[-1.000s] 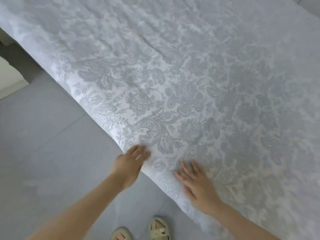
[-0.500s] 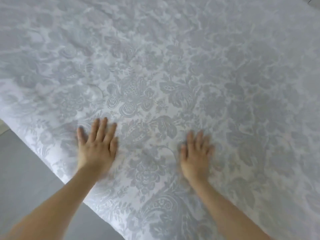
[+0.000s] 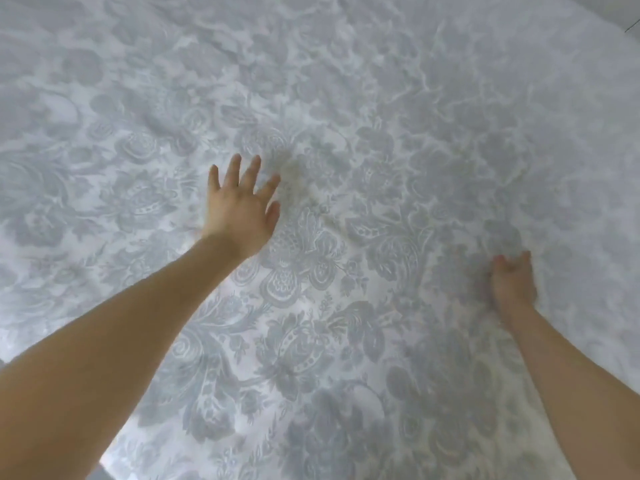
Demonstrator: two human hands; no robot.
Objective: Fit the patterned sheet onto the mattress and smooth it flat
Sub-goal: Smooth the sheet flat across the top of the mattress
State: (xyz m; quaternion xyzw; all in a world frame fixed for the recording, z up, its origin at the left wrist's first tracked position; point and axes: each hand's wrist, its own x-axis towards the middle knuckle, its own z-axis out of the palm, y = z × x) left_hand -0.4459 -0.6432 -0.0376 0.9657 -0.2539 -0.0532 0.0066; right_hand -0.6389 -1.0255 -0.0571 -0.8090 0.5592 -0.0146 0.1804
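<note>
The patterned sheet (image 3: 346, 116), white with a grey-blue floral print, covers the mattress and fills almost the whole view. My left hand (image 3: 240, 209) is spread with fingers apart on or just above the sheet near the middle. My right hand (image 3: 512, 278) rests on the sheet at the right, blurred, with its fingers bent downward into the fabric. Whether it pinches the cloth is not clear. Shallow wrinkles run across the sheet at the upper left and upper right.
A sliver of grey floor (image 3: 100, 474) shows at the bottom left beside the bed's near edge. A corner of floor or wall (image 3: 628, 15) appears at the top right past the far edge.
Both hands slid from the bed's near edge farther onto the sheet. The left went forward to the middle, the right swept out to the right. My view moved over the bed.
</note>
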